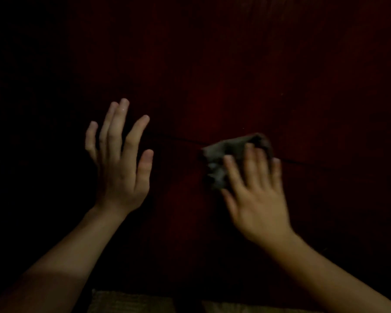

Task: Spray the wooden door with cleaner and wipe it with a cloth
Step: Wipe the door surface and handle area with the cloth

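Observation:
A dark reddish wooden door fills the dim view, with a thin dark groove running across it at mid height. My right hand presses a crumpled grey cloth flat against the door with straight, spread fingers; the hand is blurred. My left hand is raised to the left of the cloth, its fingers straight and spread, holding nothing, at or just off the door's surface. No spray bottle is in view.
The far left of the view is black shadow. A pale strip of floor or mat shows along the bottom edge between my forearms.

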The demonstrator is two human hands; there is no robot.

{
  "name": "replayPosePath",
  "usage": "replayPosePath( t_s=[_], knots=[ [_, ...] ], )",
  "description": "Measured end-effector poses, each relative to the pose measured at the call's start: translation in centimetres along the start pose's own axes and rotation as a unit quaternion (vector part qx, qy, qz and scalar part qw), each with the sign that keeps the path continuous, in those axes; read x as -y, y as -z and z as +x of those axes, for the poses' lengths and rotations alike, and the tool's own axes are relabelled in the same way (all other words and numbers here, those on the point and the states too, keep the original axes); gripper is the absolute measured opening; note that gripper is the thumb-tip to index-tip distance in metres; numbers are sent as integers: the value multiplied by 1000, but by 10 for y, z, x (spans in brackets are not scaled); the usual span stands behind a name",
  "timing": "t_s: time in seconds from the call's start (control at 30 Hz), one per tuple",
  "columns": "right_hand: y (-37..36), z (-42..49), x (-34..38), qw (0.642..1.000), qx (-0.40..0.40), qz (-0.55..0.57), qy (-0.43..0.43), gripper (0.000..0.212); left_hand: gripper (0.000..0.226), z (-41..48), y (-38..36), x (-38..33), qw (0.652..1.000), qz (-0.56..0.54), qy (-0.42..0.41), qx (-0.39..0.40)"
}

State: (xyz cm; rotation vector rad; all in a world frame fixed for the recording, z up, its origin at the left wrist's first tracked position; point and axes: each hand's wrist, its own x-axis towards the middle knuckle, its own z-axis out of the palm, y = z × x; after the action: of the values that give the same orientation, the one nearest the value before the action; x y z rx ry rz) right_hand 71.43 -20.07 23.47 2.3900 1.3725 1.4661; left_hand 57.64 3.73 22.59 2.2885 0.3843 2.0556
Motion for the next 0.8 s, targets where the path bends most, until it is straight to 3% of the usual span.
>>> replayPosePath(
  t_s=[0.2, 0.4, 0.5, 0.63, 0.73, 0.8],
  knots=[
    [13, 67, 113, 989, 0, 17, 148, 74, 52, 14, 7, -9, 990, -73, 75, -92],
    [-1, 25, 85, 982, 44, -11, 183, 67, 50, 12, 4, -10, 993, -55, 63, -86],
    [16, 28, 14, 995, 4, -26, 96, 73, 47, 14, 0, -14, 992, -19, 75, -100],
    [77, 104, -88, 991, -87, -28, -96, 70, 45, 16, -9, -13, 989, 10, 93, -117],
    [102, 143, -103, 967, -155, 33, -199, 67, 44, 16, -14, -11, 987, -2, 101, -127],
    [88, 133, -79, 969, -163, 15, -184, 69, 45, 14, -12, -7, 988, -3, 89, -124]
  ],
)
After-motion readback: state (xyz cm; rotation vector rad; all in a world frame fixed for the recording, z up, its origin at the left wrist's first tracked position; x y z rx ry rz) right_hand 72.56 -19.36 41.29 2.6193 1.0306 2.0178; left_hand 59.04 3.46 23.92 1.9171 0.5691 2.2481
